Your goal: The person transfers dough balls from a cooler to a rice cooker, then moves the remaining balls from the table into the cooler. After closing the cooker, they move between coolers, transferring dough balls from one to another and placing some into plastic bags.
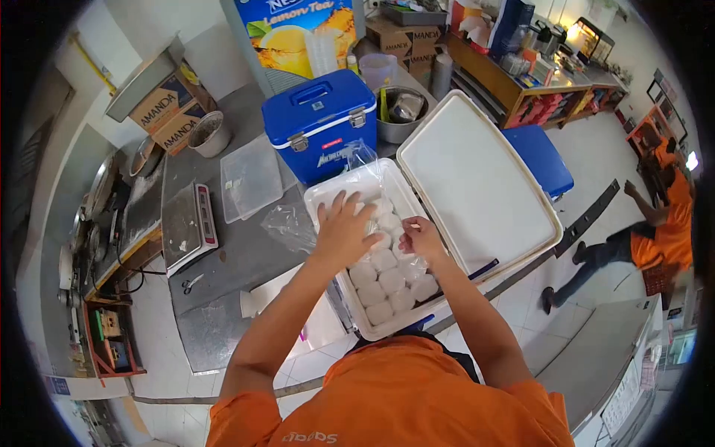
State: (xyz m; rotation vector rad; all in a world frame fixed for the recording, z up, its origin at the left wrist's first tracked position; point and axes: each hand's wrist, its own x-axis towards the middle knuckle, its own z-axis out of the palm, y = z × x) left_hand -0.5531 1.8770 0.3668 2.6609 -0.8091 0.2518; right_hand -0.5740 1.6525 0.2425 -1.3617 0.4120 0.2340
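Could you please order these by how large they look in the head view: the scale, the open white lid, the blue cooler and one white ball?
Largest to smallest:
1. open white lid
2. blue cooler
3. scale
4. one white ball, clearly smallest

Left grip (345, 231) spread, right grip (422, 242) curled

The person's left forearm (289, 299) and right forearm (478, 307) reach forward, angling inward. The left shows its back, fingers (351, 204) fanned, thumb out sideways. The right folds its fingers inward, near the left but apart from it.
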